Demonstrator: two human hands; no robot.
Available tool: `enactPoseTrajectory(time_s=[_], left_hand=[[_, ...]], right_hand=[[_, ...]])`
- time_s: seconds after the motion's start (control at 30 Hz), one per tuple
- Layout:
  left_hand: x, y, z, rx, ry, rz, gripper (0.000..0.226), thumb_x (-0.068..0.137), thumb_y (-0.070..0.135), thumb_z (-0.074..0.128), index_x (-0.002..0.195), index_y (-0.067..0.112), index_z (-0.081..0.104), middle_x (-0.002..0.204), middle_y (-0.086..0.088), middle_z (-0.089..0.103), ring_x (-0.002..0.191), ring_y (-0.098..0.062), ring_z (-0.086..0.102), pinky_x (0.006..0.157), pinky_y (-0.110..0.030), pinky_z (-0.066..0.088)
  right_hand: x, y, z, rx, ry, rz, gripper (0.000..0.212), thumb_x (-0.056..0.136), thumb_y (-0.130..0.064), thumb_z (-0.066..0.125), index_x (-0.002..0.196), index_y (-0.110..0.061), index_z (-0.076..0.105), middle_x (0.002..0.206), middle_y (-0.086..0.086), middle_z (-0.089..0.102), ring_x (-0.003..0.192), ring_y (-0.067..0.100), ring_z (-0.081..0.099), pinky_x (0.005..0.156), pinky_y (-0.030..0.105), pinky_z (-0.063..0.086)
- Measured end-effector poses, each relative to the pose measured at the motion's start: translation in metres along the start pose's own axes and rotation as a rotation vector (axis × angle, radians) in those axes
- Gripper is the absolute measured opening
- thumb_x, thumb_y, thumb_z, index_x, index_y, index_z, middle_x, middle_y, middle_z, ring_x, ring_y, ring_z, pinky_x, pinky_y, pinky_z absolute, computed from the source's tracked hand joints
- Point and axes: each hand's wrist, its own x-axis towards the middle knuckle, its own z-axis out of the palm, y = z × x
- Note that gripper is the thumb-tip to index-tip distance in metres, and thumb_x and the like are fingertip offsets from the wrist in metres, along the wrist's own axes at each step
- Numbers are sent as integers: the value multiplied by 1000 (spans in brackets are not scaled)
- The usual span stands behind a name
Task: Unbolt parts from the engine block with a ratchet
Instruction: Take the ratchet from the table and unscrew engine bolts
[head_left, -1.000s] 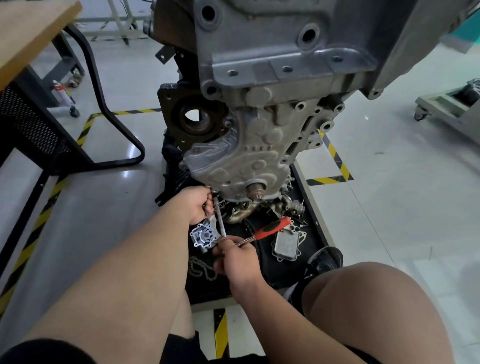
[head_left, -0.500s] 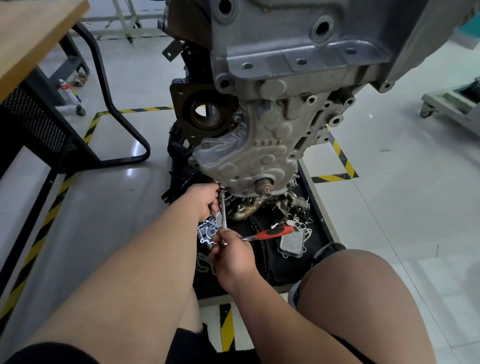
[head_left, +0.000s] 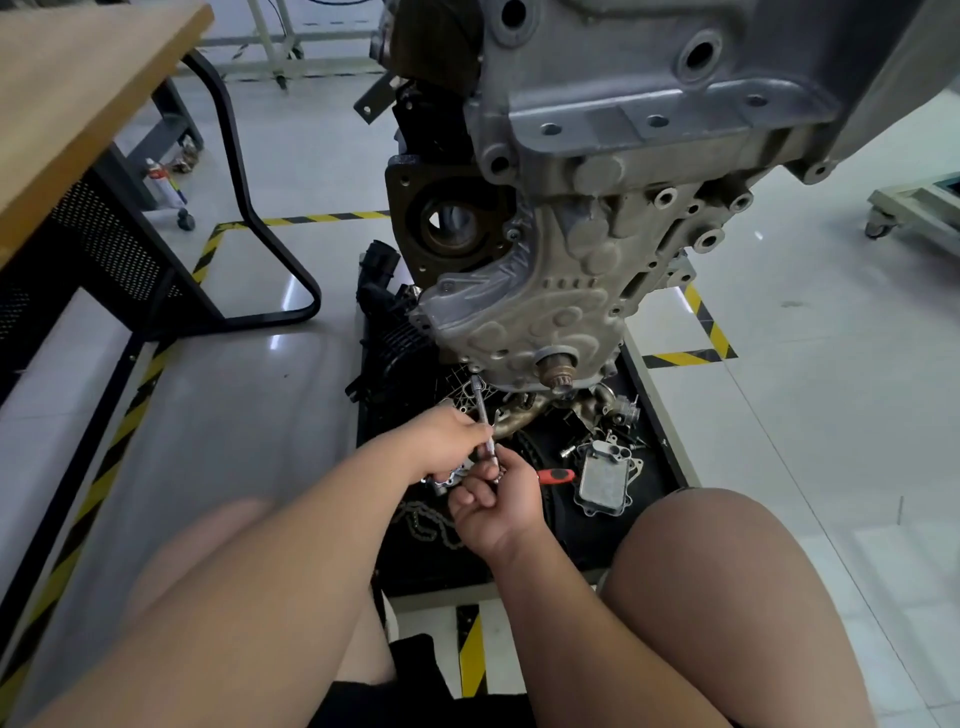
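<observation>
The left hand (head_left: 447, 441) is pinching the thin steel shaft of the ratchet (head_left: 480, 405) between thumb and curled fingertips, partway along its length. The ratchet is standing nearly upright, its top end meeting a bolt on the bottom edge of the engine block (head_left: 623, 130), which is filling the top of the view. Just below, the right hand (head_left: 493, 501) is gripping the ratchet's lower end with curled fingers, and the red handle (head_left: 556, 475) is poking out to the right. Beneath the hands, a black tray (head_left: 550, 556) is holding a chain (head_left: 431, 525) and loose metal parts (head_left: 605, 483). A wooden counter (head_left: 78, 93) is standing far left on the glossy floor (head_left: 805, 389). Striped tape (head_left: 691, 357) is crossing the floor, and a wheeled cart (head_left: 914, 208) is sitting far right.
</observation>
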Motion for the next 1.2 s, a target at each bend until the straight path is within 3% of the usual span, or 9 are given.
enactPoseTrajectory(time_s=[0.13, 0.33, 0.57, 0.67, 0.77, 0.83, 0.9, 1.03, 1.2], left_hand=[[-4, 2, 6, -86, 62, 9, 28, 100, 25, 48, 88, 7, 66, 65, -1, 60, 48, -8, 54, 38, -13, 36], [-4, -2, 3, 27, 194, 27, 27, 94, 29, 56, 82, 10, 71, 55, -1, 57, 40, -11, 45, 39, -16, 30], [-8, -2, 1, 98, 244, 45, 26, 92, 27, 58, 79, 12, 75, 53, 3, 56, 52, -13, 50, 53, -24, 39], [-9, 1, 1, 84, 227, 54, 27, 93, 28, 58, 75, 16, 73, 56, 4, 61, 53, -12, 53, 55, -24, 40], [-9, 3, 2, 82, 224, 60, 28, 93, 30, 59, 80, 10, 74, 52, 3, 51, 51, -15, 47, 55, -26, 38], [-8, 4, 4, 93, 219, 67, 30, 94, 31, 58, 82, 9, 73, 54, 5, 44, 56, -15, 48, 59, -28, 41], [-8, 5, 5, 91, 210, 74, 30, 94, 31, 58, 74, 13, 70, 54, 6, 45, 58, -15, 50, 61, -28, 43], [-5, 8, 5, 107, 215, 74, 33, 93, 33, 59, 64, 17, 61, 51, 2, 48, 51, -15, 48, 50, -25, 35], [-1, 7, 3, 51, 180, 27, 34, 93, 40, 57, 70, 16, 63, 49, 3, 42, 39, -13, 38, 40, -17, 28]], right_hand=[[-3, 5, 1, -1, -35, 59, 35, 99, -28, 45, 66, -16, 52, 41, -9, 38, 25, 4, 24, 33, 16, 23], [-9, 16, 0, -220, 38, 13, 42, 97, -51, 49, 67, -22, 51, 44, -9, 35, 32, 6, 23, 36, 17, 25], [-17, 26, -9, -799, 227, -367, 34, 97, -45, 53, 76, -18, 47, 63, -5, 45, 52, 9, 39, 50, 23, 33], [-21, 27, -11, -998, 271, -523, 21, 97, -40, 55, 96, -19, 52, 81, -4, 57, 70, 9, 52, 62, 24, 39], [-25, 28, -17, -1104, 266, -646, 28, 98, -32, 56, 117, -13, 54, 95, 1, 63, 87, 17, 60, 72, 26, 42], [-27, 31, -21, -1074, 293, -674, 21, 97, -30, 56, 110, -13, 58, 90, 2, 64, 83, 17, 61, 67, 25, 42], [-27, 32, -22, -880, 305, -618, 17, 97, -28, 57, 94, -11, 62, 76, 2, 63, 66, 13, 59, 59, 25, 43], [-27, 27, -15, -383, 148, -371, 27, 101, -29, 51, 86, -9, 61, 64, 2, 62, 51, 12, 57, 53, 25, 50], [-21, 20, -11, -205, 124, -150, 51, 101, -51, 37, 76, -13, 58, 51, 0, 51, 40, 14, 45, 53, 28, 38]])
